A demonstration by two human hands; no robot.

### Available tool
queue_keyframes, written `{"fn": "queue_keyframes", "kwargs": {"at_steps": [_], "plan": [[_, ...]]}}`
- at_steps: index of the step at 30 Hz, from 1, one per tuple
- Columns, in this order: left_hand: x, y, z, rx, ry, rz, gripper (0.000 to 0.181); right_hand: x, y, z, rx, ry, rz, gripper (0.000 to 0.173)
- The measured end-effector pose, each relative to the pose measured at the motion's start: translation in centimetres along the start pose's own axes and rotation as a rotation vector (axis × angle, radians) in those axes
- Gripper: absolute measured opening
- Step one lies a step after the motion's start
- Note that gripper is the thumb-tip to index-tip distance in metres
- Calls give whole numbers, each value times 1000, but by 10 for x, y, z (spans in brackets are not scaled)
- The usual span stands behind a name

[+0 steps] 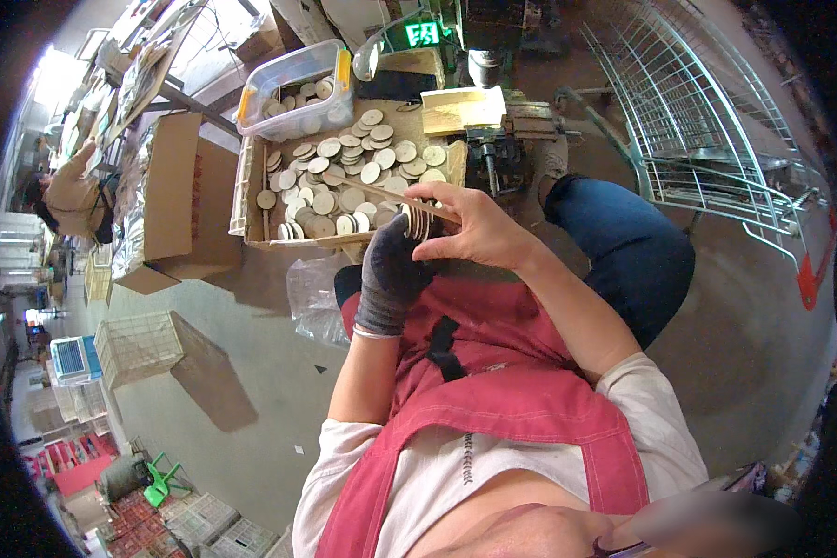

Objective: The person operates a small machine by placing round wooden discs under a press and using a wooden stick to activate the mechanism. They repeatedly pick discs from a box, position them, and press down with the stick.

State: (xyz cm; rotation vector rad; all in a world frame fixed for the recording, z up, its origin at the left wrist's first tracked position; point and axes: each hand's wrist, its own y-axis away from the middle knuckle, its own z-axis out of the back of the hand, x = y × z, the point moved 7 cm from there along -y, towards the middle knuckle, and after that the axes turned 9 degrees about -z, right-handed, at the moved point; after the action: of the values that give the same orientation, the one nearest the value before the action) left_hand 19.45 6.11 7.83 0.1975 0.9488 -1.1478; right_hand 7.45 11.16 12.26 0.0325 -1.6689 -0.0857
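My left hand [396, 268], in a dark grey knit glove, grips a small stack of round pale discs [416, 222] above my lap. Beside it, my bare right hand [485, 229] holds a thin wooden stick [383, 193] that points up and left over the loose discs. Its thumb and fingers come around the right side of the stack. Many more flat discs [352, 201], each with a small dot at its middle, lie scattered in a shallow tray [240, 185] in front of me. Some discs there stand on edge.
A clear plastic bin [268, 129] with discs sits behind the tray. On the right are a small machine [488, 153] and a wire cart [704, 125]. A cardboard box [171, 202], a plastic crate [139, 345] and another person's hand [73, 178] are at left.
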Motion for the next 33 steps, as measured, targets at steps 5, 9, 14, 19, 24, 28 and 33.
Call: {"fn": "queue_keyframes", "kwargs": {"at_steps": [5,9,14,19,24,28,33], "plan": [[-8,0,0,-119,341,78,45,-16,-1,13,-52,170,-132,53],[-10,-13,-12,-275,1238,539,41,-39,0,29,-306,-316,45,46],[-3,-24,7,-269,995,498,42,-103,21,81,-676,-521,-424,20],[-1,-36,2,-309,1029,530,51,-122,0,90,-943,-728,-387,16],[5,-49,12,-260,984,487,49,-110,-31,96,-652,-390,-495,18],[15,-62,15,-224,1101,500,45,-115,-6,107,-937,-519,-395,14],[52,-118,-13,-139,890,430,37,-98,14,72,-675,-608,-520,15]]}}
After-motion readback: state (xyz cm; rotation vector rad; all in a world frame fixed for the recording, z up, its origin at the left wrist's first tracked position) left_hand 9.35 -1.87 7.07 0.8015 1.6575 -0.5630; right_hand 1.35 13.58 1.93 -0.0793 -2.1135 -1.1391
